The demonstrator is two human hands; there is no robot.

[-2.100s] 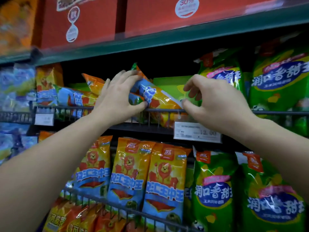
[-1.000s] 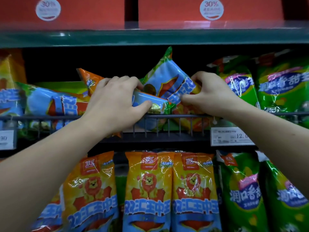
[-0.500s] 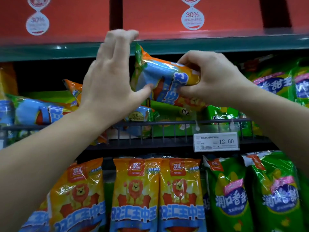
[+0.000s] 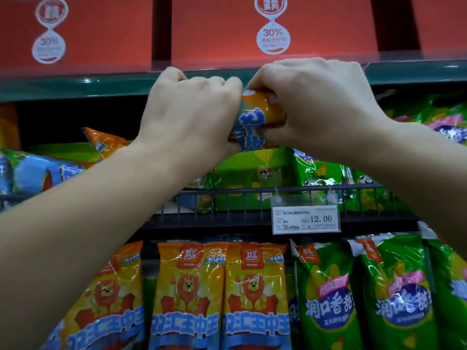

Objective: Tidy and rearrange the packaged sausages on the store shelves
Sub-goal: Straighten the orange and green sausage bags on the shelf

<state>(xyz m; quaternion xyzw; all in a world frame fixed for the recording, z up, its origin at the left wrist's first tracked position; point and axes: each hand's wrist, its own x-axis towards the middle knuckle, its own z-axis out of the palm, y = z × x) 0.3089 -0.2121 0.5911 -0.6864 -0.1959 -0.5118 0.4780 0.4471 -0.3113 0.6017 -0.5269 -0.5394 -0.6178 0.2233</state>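
My left hand (image 4: pixel 192 114), spread a moment ago, is now curling round the orange sausage pack (image 4: pixel 252 117) while my right hand (image 4: pixel 310 104) is gripping its other side; I am holding it above the shelf's front rail (image 4: pixel 252 190), freed for re-placing

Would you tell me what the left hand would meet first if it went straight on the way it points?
Probably the right hand: the left hand points up and rightward, and their knuckles almost touch over the orange packet both grip. Beyond is the shelf edge, but depth is unclear.
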